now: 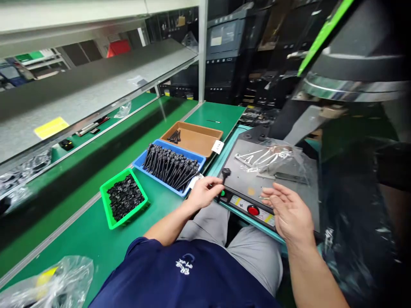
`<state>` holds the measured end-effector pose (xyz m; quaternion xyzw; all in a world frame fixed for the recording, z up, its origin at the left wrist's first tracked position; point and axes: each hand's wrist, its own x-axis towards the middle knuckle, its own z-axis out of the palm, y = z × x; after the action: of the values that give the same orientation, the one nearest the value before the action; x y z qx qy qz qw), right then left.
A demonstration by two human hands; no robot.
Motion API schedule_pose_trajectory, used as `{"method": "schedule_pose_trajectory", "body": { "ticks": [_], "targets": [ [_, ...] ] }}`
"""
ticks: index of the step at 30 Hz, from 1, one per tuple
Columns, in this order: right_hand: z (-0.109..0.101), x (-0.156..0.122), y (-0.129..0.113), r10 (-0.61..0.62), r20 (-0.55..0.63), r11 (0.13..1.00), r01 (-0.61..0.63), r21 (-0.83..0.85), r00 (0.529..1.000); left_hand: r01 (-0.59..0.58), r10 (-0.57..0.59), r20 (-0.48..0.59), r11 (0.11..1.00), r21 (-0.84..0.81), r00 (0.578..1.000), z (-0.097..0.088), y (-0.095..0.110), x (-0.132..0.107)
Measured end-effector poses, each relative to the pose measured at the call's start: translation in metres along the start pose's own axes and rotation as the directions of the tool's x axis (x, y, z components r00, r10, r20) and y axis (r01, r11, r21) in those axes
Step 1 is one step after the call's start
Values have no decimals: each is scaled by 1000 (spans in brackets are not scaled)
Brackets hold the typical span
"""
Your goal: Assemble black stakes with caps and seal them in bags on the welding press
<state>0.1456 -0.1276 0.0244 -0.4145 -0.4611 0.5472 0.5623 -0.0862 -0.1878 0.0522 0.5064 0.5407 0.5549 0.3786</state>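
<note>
— Navy shirt [180, 278] and grey trousers [253, 248] fill the bottom of view; what's past them?

— Both hands, over the grey plate [289, 192] of the press. My left hand [202, 192] pinches 1 black pin [225, 174] by its stem, head up, at the plate's near-left corner, probably to keep the head clear of my fingers.

— And the other?

— My right hand [290, 211] hangs open, palm up, holding nothing, just behind the red button [253, 210].

— Stock?

— Within left reach: blue tray [141, 160] of long pins, green bin [107, 201] of small parts.

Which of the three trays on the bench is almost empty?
The brown tray, farthest from the hands; it holds only a few black parts, while the blue and green trays are full.
</note>
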Motion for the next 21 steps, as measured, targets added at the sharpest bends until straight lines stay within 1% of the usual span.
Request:
{"method": "schedule_pose_trajectory", "body": {
  "ticks": [1,2,4,5,8,10,12,14,16,19,21],
  "targets": [
    [-1,0,2,42,28,999,-43,4,999,16,-15,-101,1000,9,995,-17,3,-2],
    [-2,-1,5,87,58,996,-87,8,995,36,-33,-197,999,15,980,-35,4,-4],
    [-4,-1,9,157,101,987,-159,14,982,64,-42,-349,997,52,936,-72,3,-6],
    [-5,-1,10,176,109,984,-179,15,978,65,-19,-411,993,98,912,-90,0,-6],
    [-5,0,16,193,111,980,-196,19,975,100,87,-550,948,301,830,-147,-9,-1],
    [-4,1,18,203,114,978,-207,26,972,168,133,-617,898,406,776,-182,-16,5],
    [-3,0,20,232,111,970,-238,40,966,268,128,-662,845,462,738,-210,-22,13],
    [-4,0,21,272,105,959,-279,57,957,371,95,-681,780,504,726,-231,-29,22],
    [-5,-1,23,296,103,951,-304,61,949,457,68,-675,686,566,735,-245,-36,31],
    [-9,-3,27,291,109,954,-296,40,951,549,26,-658,527,648,752,-257,-46,43],
    [-12,-3,29,284,109,957,-289,28,953,576,-2,-653,473,667,757,-262,-51,49]
  ]
}}
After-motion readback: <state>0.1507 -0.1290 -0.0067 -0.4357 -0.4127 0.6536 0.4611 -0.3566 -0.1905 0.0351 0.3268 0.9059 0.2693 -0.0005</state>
